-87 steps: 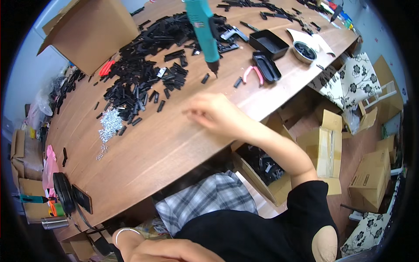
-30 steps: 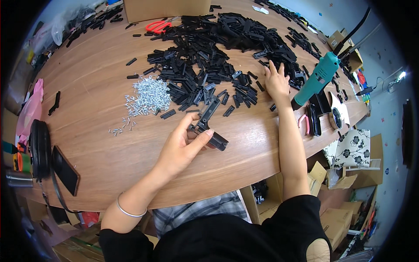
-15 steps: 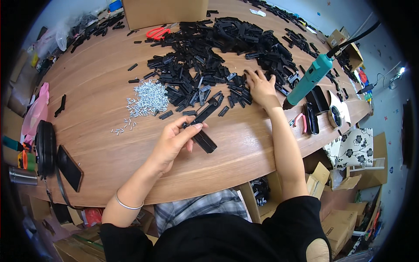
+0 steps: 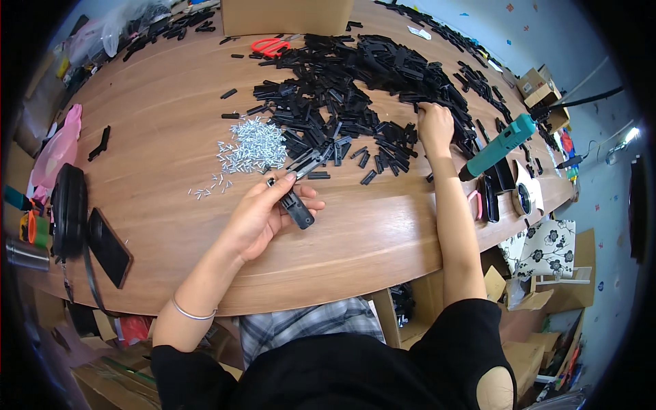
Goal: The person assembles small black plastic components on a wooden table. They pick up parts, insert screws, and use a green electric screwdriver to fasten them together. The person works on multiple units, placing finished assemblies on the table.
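My left hand (image 4: 254, 222) is closed around a long, narrow black plastic part (image 4: 298, 210), held slantwise above the near middle of the table. The part's lower end, with a small hole, juts out past my fingers. My right hand (image 4: 436, 128) reaches to the right side of a large heap of black plastic parts (image 4: 389, 65). Its fingers are bent together against the heap, and whatever they grip is hidden. Left of the heap's near end lies a pile of small silver screws (image 4: 251, 147), with a few strewn toward me.
A teal electric screwdriver (image 4: 502, 145) hangs slanted right of my right forearm, near pink-handled pliers (image 4: 475, 203) and black trays (image 4: 490, 198). Red-handled scissors (image 4: 268, 46) lie by a cardboard box (image 4: 287, 17) at the back. A phone (image 4: 109, 248) and black case (image 4: 69, 212) lie left.
My left hand has turned the black part, so a different end points toward me. The fingers of my right hand, spread before, have drawn together at the heap. The view has shifted slightly.
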`<state>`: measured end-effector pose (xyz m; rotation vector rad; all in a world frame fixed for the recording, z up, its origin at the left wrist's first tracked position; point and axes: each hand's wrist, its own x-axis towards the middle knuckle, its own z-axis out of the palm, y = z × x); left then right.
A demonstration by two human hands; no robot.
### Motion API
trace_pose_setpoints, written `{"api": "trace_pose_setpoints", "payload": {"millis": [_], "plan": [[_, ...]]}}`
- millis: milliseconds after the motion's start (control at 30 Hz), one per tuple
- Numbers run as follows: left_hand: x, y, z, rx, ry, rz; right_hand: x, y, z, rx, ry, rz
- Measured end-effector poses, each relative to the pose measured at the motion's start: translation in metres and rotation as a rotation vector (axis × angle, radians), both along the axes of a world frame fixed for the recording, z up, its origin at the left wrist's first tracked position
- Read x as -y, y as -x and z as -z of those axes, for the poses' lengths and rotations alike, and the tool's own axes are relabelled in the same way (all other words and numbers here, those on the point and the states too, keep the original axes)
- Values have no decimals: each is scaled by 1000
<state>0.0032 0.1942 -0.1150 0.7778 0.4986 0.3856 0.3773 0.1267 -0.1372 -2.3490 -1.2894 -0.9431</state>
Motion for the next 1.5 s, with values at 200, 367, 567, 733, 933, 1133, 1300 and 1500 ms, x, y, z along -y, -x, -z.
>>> {"api": "trace_pose_setpoints", "payload": {"millis": [200,367,567,733,933,1133,1300,1500], "plan": [[1,10,-2,-28,-33,-31,-38,-35,15,-129,84,226],[-1,14,-2,138,-18,34,-34,-9,-17,-387,162,278],[4,14,2,97,-83,36,-11,82,-32,-856,-27,-276],[5,10,4,61,-70,6,4,130,-44,-1461,-278,-602],[3,7,10,29,-29,16,7,160,-29,-1589,-83,-609],[6,5,11,-7,-34,14,5,171,-22,-1675,-157,-699],[6,4,13,15,-40,19,7,182,-28,-1402,-46,-669],[9,3,16,28,-27,-21,15,186,-36,-1306,-121,-675]]}}
